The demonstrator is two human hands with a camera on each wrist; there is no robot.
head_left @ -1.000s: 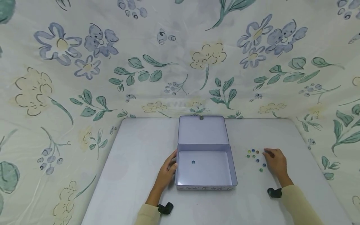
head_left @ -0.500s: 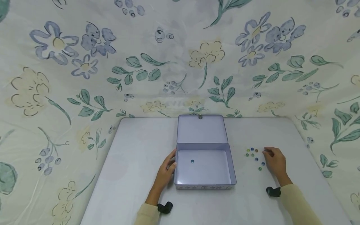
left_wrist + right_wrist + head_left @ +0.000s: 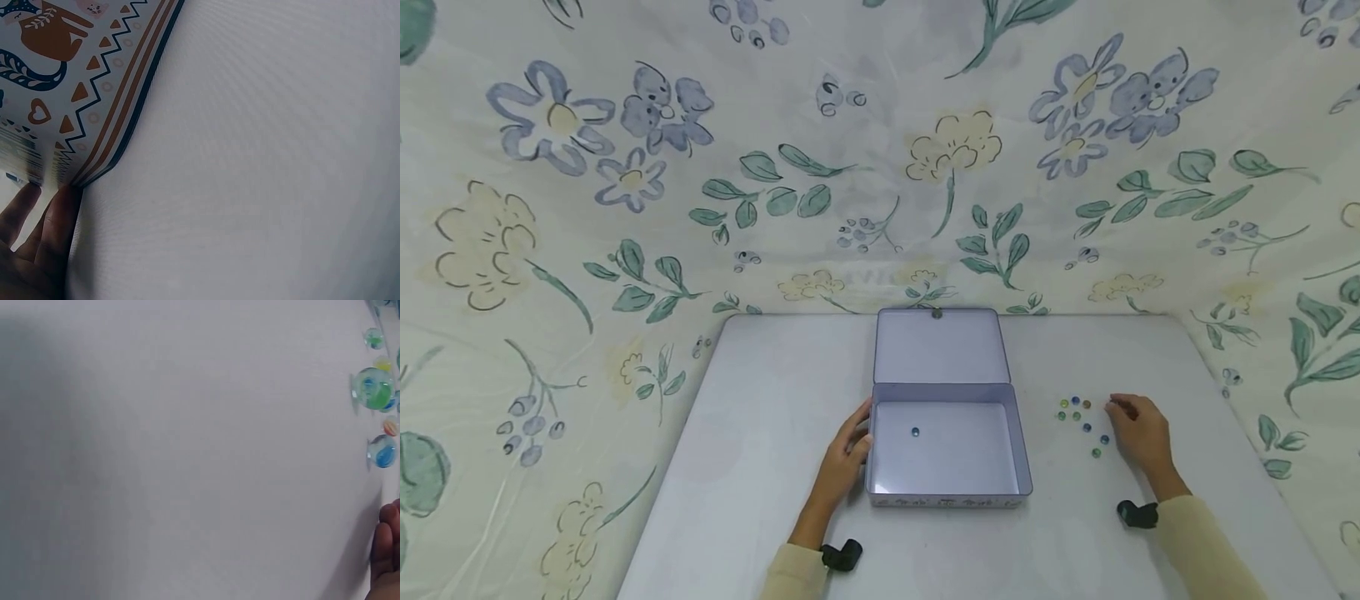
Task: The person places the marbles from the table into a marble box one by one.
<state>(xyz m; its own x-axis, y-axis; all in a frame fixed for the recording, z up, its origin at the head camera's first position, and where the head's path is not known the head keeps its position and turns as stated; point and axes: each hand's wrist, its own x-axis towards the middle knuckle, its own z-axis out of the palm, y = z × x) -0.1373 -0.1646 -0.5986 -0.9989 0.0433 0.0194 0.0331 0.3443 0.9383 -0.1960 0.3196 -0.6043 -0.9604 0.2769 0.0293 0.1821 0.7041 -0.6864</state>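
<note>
Evidently, the left hand (image 3: 841, 468) is bracing the box (image 3: 947, 502): its fingers are lying extended and slightly apart against the left outer wall, gripping nothing, and appear to be steadying the box. In the left wrist view, two fingertips are touching the printed outer face (image 3: 53, 47) near its corner.

The lid (image 3: 938, 346) is leaning back beyond those fingers, presumably to leave the interior accessible. A single marble (image 3: 915, 432) is sitting inside the box, just right of the left fingertips and separated from them by the wall.

The right hand (image 3: 1142, 435) is resting low, its fingers curving toward the thumb. Whether the tips are clamping anything cannot be told; the right wrist view is cutting the hand off. Eight loose marbles (image 3: 1087, 427) are lying left of these fingertips and nearer the person, perhaps grouped there for easy reach.

Regarding the surface, a pale table (image 3: 775, 400) is extending beneath and beyond both sets of fingers. Floral sheeting (image 3: 880, 133) is hanging past the far edge and along both sides, wrinkling in places. Light sleeves (image 3: 1210, 546) are covering the forearms, and black devices (image 3: 842, 556) are sitting at both wrists.
</note>
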